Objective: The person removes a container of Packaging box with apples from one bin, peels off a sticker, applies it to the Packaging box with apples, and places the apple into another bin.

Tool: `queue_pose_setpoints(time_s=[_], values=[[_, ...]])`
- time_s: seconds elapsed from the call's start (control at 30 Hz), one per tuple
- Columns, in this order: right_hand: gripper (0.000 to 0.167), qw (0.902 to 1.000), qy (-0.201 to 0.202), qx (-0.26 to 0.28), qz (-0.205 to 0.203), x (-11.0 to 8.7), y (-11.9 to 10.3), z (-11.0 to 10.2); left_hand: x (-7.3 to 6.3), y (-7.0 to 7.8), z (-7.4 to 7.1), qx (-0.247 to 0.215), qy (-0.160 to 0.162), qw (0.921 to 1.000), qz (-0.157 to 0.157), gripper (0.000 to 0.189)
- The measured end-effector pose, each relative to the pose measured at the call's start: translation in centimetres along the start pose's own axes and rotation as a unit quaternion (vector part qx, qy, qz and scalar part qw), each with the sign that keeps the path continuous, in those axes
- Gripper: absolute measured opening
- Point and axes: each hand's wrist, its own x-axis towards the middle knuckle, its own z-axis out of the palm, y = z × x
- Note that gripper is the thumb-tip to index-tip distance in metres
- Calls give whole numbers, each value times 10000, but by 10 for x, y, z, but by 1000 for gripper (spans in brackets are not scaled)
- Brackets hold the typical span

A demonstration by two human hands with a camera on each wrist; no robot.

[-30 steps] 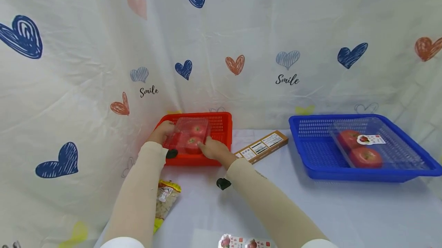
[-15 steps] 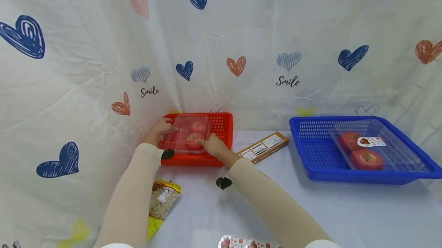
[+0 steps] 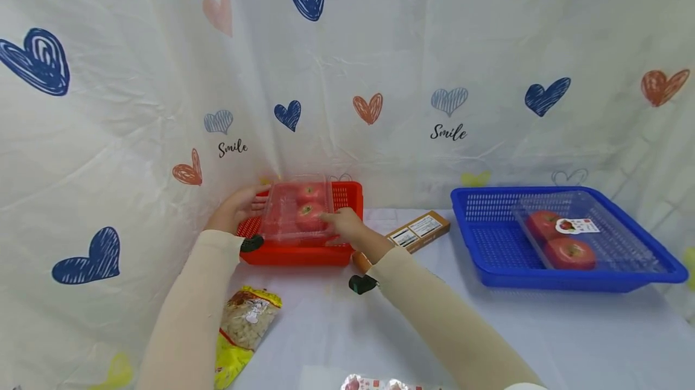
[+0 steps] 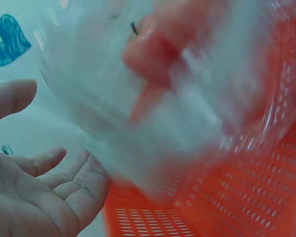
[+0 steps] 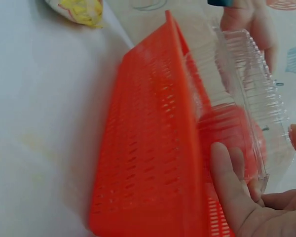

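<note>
A clear plastic box (image 3: 281,215) with red apples (image 3: 311,216) inside sits at the top of the red basket (image 3: 304,255). My right hand (image 3: 354,228) holds the box by its right side. In the right wrist view, its thumb and fingers (image 5: 229,180) lie on opposite faces of the box. At the box's left side is my left hand (image 3: 236,207), fingers extended and thumb apart. The left wrist view shows that palm turned up, its fingertips (image 4: 96,165) close to the box edge; contact is unclear.
At right stands a blue basket (image 3: 488,276) holding a labelled clear box (image 3: 619,251) of apples. A long brown carton (image 3: 418,232) lies between the baskets. Nearer are a yellow snack bag (image 3: 244,323) and a label strip (image 3: 385,383). A heart-print curtain (image 3: 402,166) hangs behind.
My left hand has moved left and come away from its hold on the box, its fingers straightening. The right hand has shifted slightly right. The box has moved a little within the basket.
</note>
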Motion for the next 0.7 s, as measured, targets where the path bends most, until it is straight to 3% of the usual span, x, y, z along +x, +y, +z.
queue_pose_setpoints(time_s=[0.17,0.33,0.53,0.7], values=[[38,9994,-207,260,-135,-6,-9,-13,-5,7,-1,21,-175,9997,168,57],[41,9989,-31,383,-256,-11,-14,-28,-12,11,0,-158,-502,9984,212,55],[39,9993,44,187,-327,-24,-15,-50,-16,9,3,-486,-653,9966,116,66],[39,9994,-133,52,-331,-38,-16,-64,-14,6,8,-691,-921,9930,271,63]])
